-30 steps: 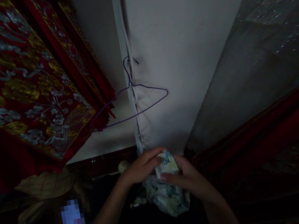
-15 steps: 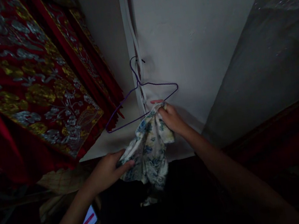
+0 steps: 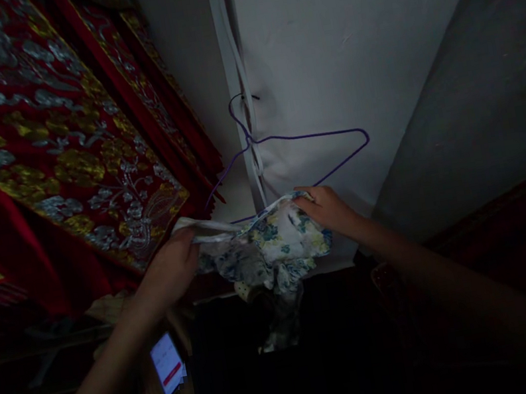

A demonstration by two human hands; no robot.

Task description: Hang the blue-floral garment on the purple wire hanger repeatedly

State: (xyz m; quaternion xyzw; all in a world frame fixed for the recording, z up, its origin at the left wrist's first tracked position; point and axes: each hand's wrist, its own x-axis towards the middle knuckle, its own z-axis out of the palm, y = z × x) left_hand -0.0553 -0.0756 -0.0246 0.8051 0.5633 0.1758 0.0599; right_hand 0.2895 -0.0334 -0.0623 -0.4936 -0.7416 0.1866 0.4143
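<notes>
Thin white cloth garment with a blue, green and yellow floral print (image 3: 280,241): up in front of the person, strung between both hands, its top edge across the lower bar of a purple thin-framed clothes hanger (image 3: 306,136). Cannot tell if cloth and bar touch. Hanger hangs by its hook at a small dark peg (image 3: 255,97), near a white cable (image 3: 231,41), against a pale wall (image 3: 343,42).

Left hand (image 3: 175,259) closed on the white band at its end of the opening; fingertips mostly hidden. Right hand (image 3: 328,209) pinching the opposite end of the edge, thumb against curled fingers. Hands well apart, band pulled fairly straight, slight gap showing in the opening near the left.

Handling: looks light, soft, limp; body bunches and droops below the band, so it likely won't hold shape unsupported. Not fragile, probably not very slippery, creases easily. Band seems the firmest part: best hold is its two opposite ends, light pinch, even tension. Gripping the loose body would likely just gather folds.

Around: red cloth with gold and silver embroidery (image 3: 80,160) at left, lit phone (image 3: 167,364) lower left.
</notes>
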